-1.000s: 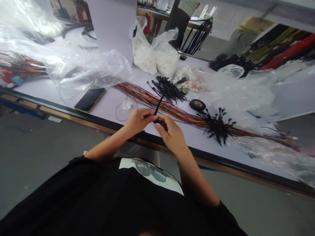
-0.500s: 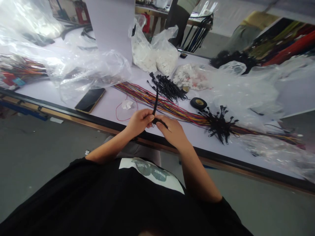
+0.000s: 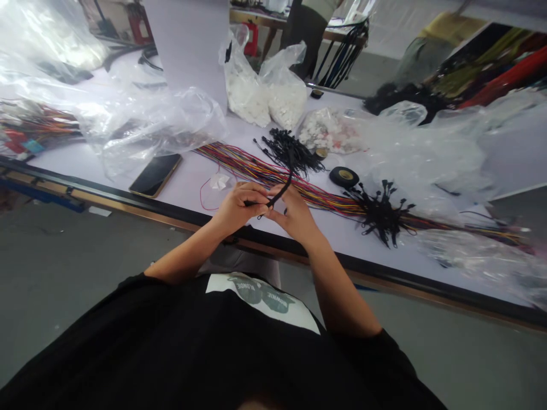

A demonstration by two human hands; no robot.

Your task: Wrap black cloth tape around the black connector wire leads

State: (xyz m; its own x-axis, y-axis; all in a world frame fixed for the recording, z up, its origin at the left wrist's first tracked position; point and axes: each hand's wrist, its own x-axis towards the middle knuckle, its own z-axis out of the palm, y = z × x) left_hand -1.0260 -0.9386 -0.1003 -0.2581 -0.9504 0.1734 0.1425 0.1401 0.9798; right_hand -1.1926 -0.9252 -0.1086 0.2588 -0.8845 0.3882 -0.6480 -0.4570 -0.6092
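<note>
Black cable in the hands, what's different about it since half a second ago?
The free upper end of the black cable has swung right: it stood nearly upright, now it curves across the right hand. The left hand still holds it, close beside the right; any loosened grip is hard to tell. The phone, tape roll and wire bundle stayed put.

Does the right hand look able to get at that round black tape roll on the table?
Probably yes: the round black tape roll sits nearby, with only low multicoloured wires between, though the right hand is busy holding a thin black cable.
</note>
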